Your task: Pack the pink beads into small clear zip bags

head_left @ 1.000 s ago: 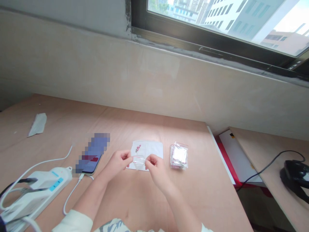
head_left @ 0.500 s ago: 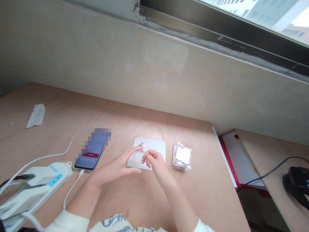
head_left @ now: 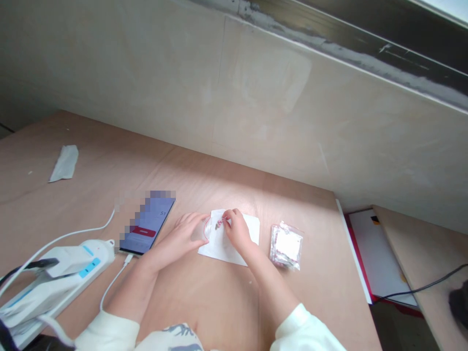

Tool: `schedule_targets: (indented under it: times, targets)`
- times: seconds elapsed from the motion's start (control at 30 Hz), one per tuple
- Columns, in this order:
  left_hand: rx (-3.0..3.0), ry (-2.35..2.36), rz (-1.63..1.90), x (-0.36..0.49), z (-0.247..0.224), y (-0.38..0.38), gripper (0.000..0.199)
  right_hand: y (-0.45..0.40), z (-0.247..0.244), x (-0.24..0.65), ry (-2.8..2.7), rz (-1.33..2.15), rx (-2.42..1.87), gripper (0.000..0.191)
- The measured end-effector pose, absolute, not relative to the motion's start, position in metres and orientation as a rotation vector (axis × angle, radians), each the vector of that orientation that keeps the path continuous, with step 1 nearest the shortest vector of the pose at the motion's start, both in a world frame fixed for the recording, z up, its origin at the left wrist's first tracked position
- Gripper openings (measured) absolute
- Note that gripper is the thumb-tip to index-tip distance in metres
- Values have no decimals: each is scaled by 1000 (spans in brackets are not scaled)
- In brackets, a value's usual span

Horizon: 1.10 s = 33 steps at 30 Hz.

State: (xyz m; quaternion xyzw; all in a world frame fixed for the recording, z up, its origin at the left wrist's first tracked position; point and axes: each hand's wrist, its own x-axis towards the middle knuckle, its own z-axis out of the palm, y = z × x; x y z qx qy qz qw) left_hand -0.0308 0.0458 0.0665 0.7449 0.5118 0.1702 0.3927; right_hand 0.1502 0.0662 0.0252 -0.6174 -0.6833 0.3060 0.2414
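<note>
My left hand (head_left: 185, 235) is closed on a small clear plastic bag (head_left: 205, 230) with a red line at its mouth, which bows open toward the right. My right hand (head_left: 237, 232) pinches a small pink beaded piece (head_left: 219, 223) at its right end. That piece is too small to make out fully. Both hands are over the left and middle parts of a white paper sheet (head_left: 230, 251) lying on the table. Just right of the sheet sits a stack of clear packets (head_left: 287, 246) with white and pinkish contents.
A phone (head_left: 151, 224) on a white charging cable lies to the left. Nearer me is a power strip (head_left: 80, 273) with plugs. A paper scrap (head_left: 65, 163) rests at the far left. Beyond the table (head_left: 204, 302), a wall (head_left: 164, 87) rises; another tabletop (head_left: 431, 253) stands right.
My right hand has gone from the bag area to the pink piece and now pinches it. My left hand has closed around the bag, which has shifted left. The camera view has tilted down.
</note>
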Motion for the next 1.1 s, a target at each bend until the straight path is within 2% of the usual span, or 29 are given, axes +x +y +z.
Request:
schedule_targets:
  times: [0.17,0.27,0.37,0.63,0.87,0.93,1.1]
  targets:
    - [1858,1335,456,-26,59,47,48,58,44,152,-1792,882,-1622,8]
    - [1838,1343,473,-22,57,47,48,51,54,147,-1763,1027,-1479,12]
    - [1836,1365,478,-22,57,47,48,49,51,145,-1723,998,-1527,19]
    - [1823,1379,441,-26,58,48,48,58,29,152,-1798,963,-1574,12]
    - [1821,1354,415,-21,61,46,47,53,48,151,-1722,1066,-1522,4]
    - [1818,1347,413,-20,63,46,46,50,54,148,-1694,1116,-1491,8]
    - [1819,1362,418,-21,64,46,45,45,45,141,-1666,903,-1750,6]
